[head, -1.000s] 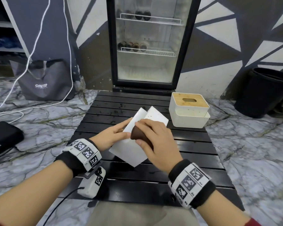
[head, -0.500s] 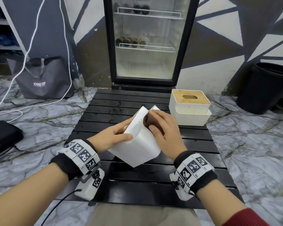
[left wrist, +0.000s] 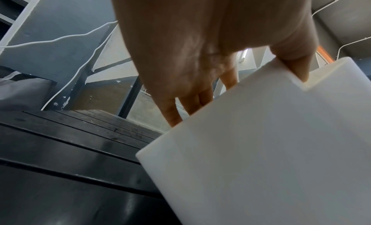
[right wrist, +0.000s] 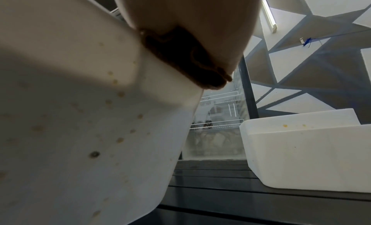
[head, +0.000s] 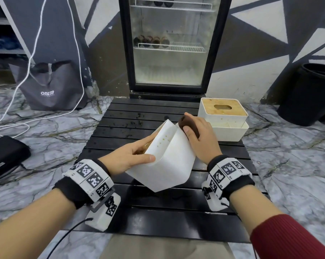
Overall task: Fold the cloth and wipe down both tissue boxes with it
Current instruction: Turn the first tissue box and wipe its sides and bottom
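Head view: black slatted table (head: 158,219) before a glass-door fridge (head: 169,45), grey bag (head: 51,86) left, black bin (head: 307,94) right. Left hand (head: 128,157) grips a tilted white tissue box (head: 167,161), thumb across its near face, its long axis running up and away. Right hand (head: 199,135) presses a folded brown cloth (head: 189,124) on its upper right face. Second tissue box (head: 224,118), wood-topped, stands upright just behind.

Left wrist view: fingers (left wrist: 174,111) curl behind the box edge.

Right wrist view: cloth touches the speckled box; fingers cannot be made out.
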Tool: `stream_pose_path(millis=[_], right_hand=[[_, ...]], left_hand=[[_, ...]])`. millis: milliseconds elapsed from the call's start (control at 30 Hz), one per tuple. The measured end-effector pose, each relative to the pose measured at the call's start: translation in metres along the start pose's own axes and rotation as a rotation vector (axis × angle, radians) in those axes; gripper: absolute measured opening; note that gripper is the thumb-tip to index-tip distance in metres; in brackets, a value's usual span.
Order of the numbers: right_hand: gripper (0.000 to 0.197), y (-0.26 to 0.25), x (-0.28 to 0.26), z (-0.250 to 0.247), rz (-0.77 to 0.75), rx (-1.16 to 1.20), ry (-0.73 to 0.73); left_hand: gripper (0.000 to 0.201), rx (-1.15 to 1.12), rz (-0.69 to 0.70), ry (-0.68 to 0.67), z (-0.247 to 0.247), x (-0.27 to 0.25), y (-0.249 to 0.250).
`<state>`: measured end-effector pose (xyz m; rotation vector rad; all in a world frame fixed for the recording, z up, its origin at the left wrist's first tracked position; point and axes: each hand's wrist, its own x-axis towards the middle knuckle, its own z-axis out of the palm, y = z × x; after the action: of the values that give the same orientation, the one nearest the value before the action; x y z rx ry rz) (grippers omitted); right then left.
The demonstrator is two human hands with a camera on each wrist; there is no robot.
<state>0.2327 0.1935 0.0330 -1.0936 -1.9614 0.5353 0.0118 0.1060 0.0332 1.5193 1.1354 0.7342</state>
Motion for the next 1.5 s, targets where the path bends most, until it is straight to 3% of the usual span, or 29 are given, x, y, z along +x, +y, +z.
stream_pose_path(millis=[367,633,1000,1167,1333,1500], right_hand=[[0.034,0.009,0.011,-0.010,0.132,0.117,-0.126],[0.027,0.021,0.001,-0.013,0.197,0.183,-0.137],[0.032,0.033,-0.025,-0.027,0.243,0.138,-0.021],[0.035,0.002,-0.040,-0.031,0.068,0.102,0.040],[0.036,-0.037,-0.059,-0.020,-0.155,0.008,-0.068],[0.042,-0.051,-0.080,-0.006,-0.214,-0.084,-0.056]], left_hand=[[0.064,0.004,-0.004,0.078,-0.007,-0.002,-0.005],[0.064,0.011,-0.002,0.089,-0.009,-0.002,-0.007],[0.059,0.032,0.017,0.100,-0.003,-0.003,0.000],[0.059,0.029,0.014,0.107,-0.002,-0.003,0.002],[0.060,0.040,0.008,0.113,0.003,-0.002,0.003],[0.062,0.080,0.004,0.145,0.007,-0.003,0.002]])
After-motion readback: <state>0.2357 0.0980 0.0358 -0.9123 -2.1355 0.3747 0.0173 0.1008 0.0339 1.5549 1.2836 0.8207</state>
